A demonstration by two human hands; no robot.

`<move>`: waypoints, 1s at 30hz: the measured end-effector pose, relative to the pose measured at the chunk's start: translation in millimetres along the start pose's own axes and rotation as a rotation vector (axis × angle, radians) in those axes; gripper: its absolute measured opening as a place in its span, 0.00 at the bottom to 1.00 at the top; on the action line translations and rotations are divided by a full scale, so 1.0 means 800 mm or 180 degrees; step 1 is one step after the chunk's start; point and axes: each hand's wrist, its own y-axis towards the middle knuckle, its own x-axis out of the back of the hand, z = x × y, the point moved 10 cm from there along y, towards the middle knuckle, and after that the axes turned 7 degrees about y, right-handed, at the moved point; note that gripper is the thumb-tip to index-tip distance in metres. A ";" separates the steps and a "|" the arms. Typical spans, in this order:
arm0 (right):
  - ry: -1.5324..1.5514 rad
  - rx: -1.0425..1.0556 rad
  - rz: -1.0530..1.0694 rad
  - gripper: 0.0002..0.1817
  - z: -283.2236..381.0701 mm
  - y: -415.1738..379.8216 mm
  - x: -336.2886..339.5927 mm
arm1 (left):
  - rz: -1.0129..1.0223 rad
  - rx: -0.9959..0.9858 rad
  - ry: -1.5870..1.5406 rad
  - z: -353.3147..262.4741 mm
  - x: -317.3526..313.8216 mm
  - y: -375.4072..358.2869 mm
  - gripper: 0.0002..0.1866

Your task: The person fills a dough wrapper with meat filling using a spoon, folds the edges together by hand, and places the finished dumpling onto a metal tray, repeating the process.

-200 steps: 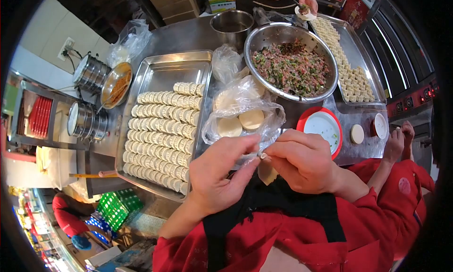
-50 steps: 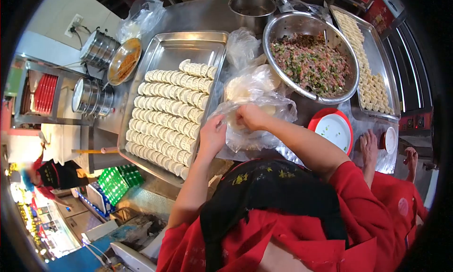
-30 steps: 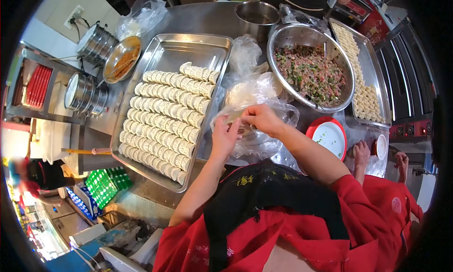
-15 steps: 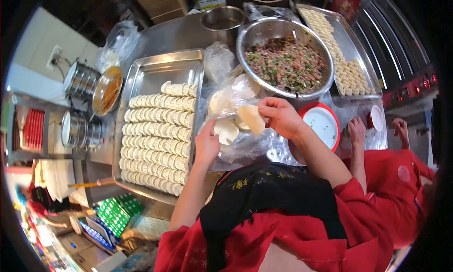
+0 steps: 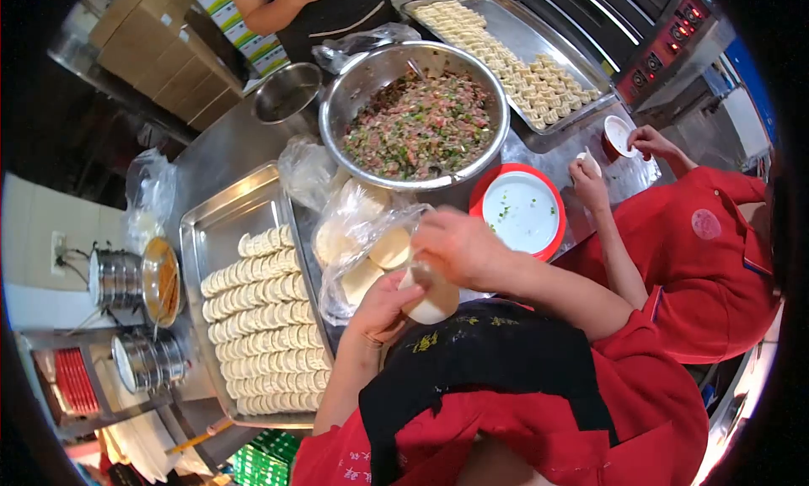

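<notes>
Change: the round pale dough wrapper point(image 5: 431, 299) has come out of the clear plastic bag of wrappers point(image 5: 358, 250) and now sits just below it.
Left hand point(image 5: 381, 305): cupped under the wrapper, supporting it.
Right hand point(image 5: 455, 248): fingers pinch the wrapper's top edge.
Meaning: wrapper appears ready for the minced filling in the steel bowl point(image 5: 415, 120) above the bag.

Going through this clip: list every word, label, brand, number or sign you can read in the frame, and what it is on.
Nothing can be read for certain.
Gold characters on the black apron: too blurred to read.
Round emblem on the co-worker's red sleeve: too small to read.
Print on the striped carton at the top: too small to read.
White marks on the red garment at the bottom edge: too blurred to read.
Oven control panel: lights only, no legible digits.
</notes>
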 end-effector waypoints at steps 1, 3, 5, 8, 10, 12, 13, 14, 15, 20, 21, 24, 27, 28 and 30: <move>-0.0728 0.0136 -0.0153 0.09 -0.007 0.008 0.014 | -0.0273 0.0148 -0.0434 -0.001 0.003 0.000 0.20; -0.1712 0.0046 -0.0303 0.07 -0.025 0.020 0.041 | -0.0592 0.0112 -0.1183 0.003 0.015 0.011 0.19; -0.2071 0.0091 -0.0451 0.06 -0.044 0.029 0.057 | -0.0696 -0.0148 -0.1371 0.001 0.027 0.019 0.20; -0.1826 -0.1086 0.0746 0.06 -0.137 0.036 0.037 | -0.0628 -0.0527 -0.1552 -0.022 0.038 0.033 0.21; -0.1977 -0.1012 0.0722 0.05 -0.143 0.052 0.046 | -0.0449 -0.0597 -0.1592 -0.035 0.033 0.042 0.21; -0.1916 -0.1193 0.0820 0.04 -0.163 0.066 0.044 | -0.0153 -0.0714 -0.1581 -0.054 0.020 0.049 0.21; -0.1780 -0.1249 0.1068 0.04 -0.176 0.069 0.033 | -0.0142 -0.0689 -0.1615 -0.055 0.020 0.053 0.21; -0.1639 -0.1304 0.1319 0.05 -0.186 0.069 0.023 | -0.0248 -0.0577 -0.1718 -0.050 0.023 0.057 0.20; -0.1649 -0.1326 0.1362 0.05 -0.189 0.070 0.026 | -0.0357 -0.0472 -0.1829 -0.045 0.026 0.062 0.20; -0.1633 -0.0931 0.0420 0.04 -0.154 0.074 0.103 | -0.0586 -0.0179 -0.1669 -0.034 0.039 0.075 0.23; -0.1618 -0.0948 0.0442 0.04 -0.157 0.068 0.102 | -0.0629 -0.0189 -0.1537 -0.034 0.042 0.076 0.25; -0.1902 -0.0947 0.0411 0.02 -0.159 0.055 0.099 | -0.0702 -0.0080 -0.1496 -0.029 0.048 0.085 0.25; -0.1669 -0.1032 0.0823 0.04 -0.163 0.046 0.077 | -0.0770 0.0009 -0.1429 -0.029 0.048 0.091 0.25; -0.1647 -0.1041 0.0825 0.04 -0.162 0.047 0.076 | -0.0785 0.0027 -0.1426 -0.027 0.048 0.092 0.25; -0.1324 -0.1247 0.1105 0.03 -0.166 0.045 0.063 | -0.0767 0.0087 -0.1358 -0.024 0.047 0.092 0.26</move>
